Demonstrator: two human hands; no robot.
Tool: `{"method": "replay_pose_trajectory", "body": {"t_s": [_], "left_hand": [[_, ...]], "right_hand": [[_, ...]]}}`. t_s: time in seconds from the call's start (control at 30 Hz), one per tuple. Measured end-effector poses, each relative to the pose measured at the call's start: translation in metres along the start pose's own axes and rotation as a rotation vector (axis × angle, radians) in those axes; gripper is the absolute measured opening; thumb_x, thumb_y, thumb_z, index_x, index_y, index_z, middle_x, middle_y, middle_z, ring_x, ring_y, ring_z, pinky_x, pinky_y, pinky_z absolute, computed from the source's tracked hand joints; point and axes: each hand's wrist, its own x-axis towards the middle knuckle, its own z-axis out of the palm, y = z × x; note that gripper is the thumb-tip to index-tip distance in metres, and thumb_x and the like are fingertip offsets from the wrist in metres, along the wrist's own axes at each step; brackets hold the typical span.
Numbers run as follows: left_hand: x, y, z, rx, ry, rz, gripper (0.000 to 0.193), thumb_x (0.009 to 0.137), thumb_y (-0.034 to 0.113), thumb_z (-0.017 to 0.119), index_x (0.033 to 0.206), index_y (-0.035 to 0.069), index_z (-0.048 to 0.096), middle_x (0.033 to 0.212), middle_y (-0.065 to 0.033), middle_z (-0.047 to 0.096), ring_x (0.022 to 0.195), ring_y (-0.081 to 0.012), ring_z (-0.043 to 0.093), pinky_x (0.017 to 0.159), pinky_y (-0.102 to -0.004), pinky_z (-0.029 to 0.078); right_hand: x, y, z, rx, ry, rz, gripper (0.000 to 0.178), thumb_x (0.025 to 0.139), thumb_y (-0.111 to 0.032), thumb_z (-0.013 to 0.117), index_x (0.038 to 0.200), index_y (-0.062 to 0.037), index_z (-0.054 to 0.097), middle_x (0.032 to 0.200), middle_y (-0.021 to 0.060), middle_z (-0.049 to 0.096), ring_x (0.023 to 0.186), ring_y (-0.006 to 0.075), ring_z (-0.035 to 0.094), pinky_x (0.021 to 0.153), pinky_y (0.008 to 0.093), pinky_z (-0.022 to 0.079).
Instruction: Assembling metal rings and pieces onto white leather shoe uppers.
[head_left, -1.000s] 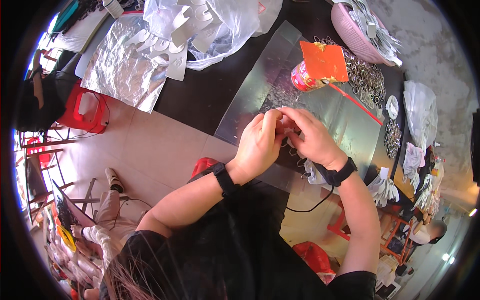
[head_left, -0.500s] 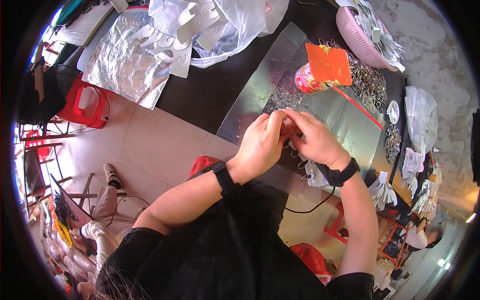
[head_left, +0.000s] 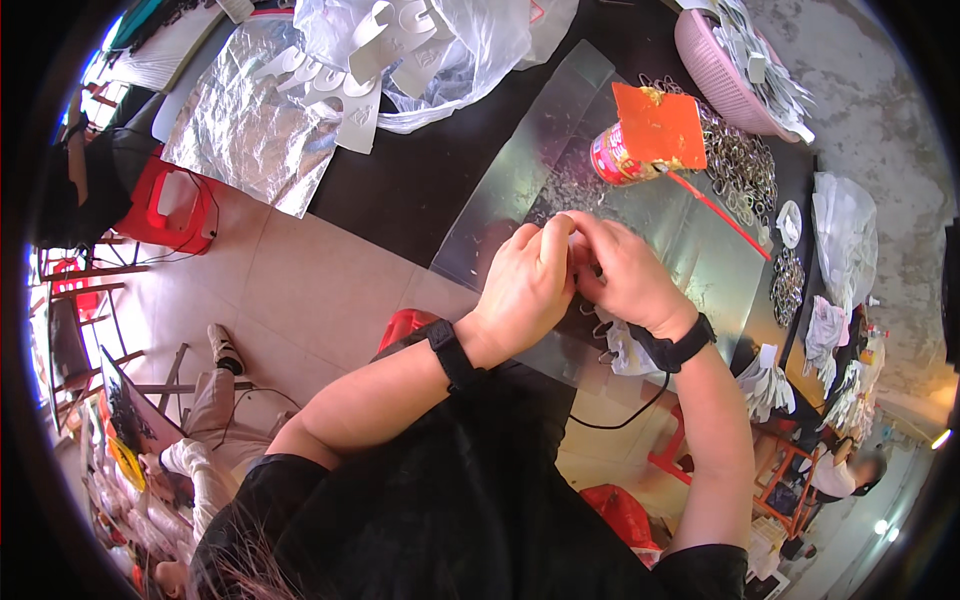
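My left hand [head_left: 528, 284] and my right hand [head_left: 634, 276] meet fingertip to fingertip above a glossy sheet [head_left: 490, 225] on the dark table. Both are closed in a pinch; whatever lies between the fingers is hidden by them. Just under my right wrist lie white flat pieces [head_left: 628, 354] with metal rings beside them. Beyond the hands stands a red can [head_left: 612, 162], an orange square card [head_left: 662, 132] on top of it. A thin red stick [head_left: 720, 215] slants from the card toward the right.
A heap of metal rings [head_left: 742, 170] lies right of the can, with a smaller heap [head_left: 787, 285] nearer. A pink basket [head_left: 712, 82] holds white pieces at the far right. Silver foil [head_left: 250, 135] and white cutouts [head_left: 358, 120] occupy the far left. A red stool [head_left: 172, 215] stands on the floor.
Both hands stay together in almost the same place, with only a slight shift of the fingers. Nothing on the table has visibly moved.
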Motion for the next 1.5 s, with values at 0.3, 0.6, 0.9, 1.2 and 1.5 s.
{"method": "replay_pose_trajectory", "body": {"t_s": [0.3, 0.6, 0.9, 1.2, 1.5], "left_hand": [[-0.005, -0.004, 0.001, 0.006, 0.079, 0.131, 0.038, 0.067, -0.007, 0.066, 0.098, 0.001, 0.047, 0.078, -0.0081, 0.059, 0.071, -0.0278, 0.057, 0.065, -0.0378, 0.047], [-0.006, -0.006, 0.002, 0.008, 0.048, 0.114, 0.033, 0.068, -0.008, 0.064, 0.094, 0.002, 0.046, 0.078, -0.0077, 0.057, 0.071, -0.0277, 0.056, 0.066, -0.0364, 0.046], [-0.003, 0.001, 0.003, 0.045, 0.052, 0.060, 0.035, 0.067, -0.009, 0.061, 0.096, 0.001, 0.045, 0.076, -0.0096, 0.057, 0.072, -0.0288, 0.057, 0.066, -0.0374, 0.046], [0.009, 0.006, -0.001, 0.153, -0.077, -0.078, 0.032, 0.071, -0.002, 0.061, 0.097, 0.000, 0.043, 0.075, -0.0163, 0.058, 0.073, -0.0361, 0.058, 0.067, -0.0420, 0.047], [0.010, 0.004, -0.002, 0.184, -0.074, -0.088, 0.034, 0.071, 0.000, 0.062, 0.100, 0.001, 0.044, 0.074, -0.0135, 0.059, 0.075, -0.0325, 0.059, 0.069, -0.0405, 0.048]], "right_hand": [[-0.005, 0.003, 0.001, 0.105, 0.106, -0.051, 0.058, 0.069, 0.008, 0.058, 0.124, -0.0090, 0.050, 0.092, 0.0092, 0.062, 0.086, 0.0280, 0.059, 0.079, 0.0381, 0.049], [-0.002, 0.009, -0.002, 0.102, 0.072, -0.052, 0.053, 0.071, 0.007, 0.059, 0.121, -0.0081, 0.051, 0.084, 0.0080, 0.060, 0.082, 0.0285, 0.058, 0.077, 0.0380, 0.048], [-0.002, 0.005, 0.005, 0.163, 0.105, 0.028, 0.044, 0.072, 0.005, 0.060, 0.114, -0.0043, 0.049, 0.078, 0.0097, 0.060, 0.076, 0.0287, 0.060, 0.071, 0.0373, 0.048], [-0.003, 0.000, 0.011, 0.113, 0.162, 0.111, 0.030, 0.073, 0.002, 0.060, 0.099, -0.0034, 0.045, 0.074, 0.0121, 0.059, 0.073, 0.0318, 0.060, 0.065, 0.0394, 0.048], [0.002, -0.001, 0.014, 0.107, 0.186, 0.127, 0.028, 0.073, 0.004, 0.057, 0.096, -0.0032, 0.044, 0.074, 0.0143, 0.057, 0.070, 0.0349, 0.058, 0.062, 0.0419, 0.046]]}}
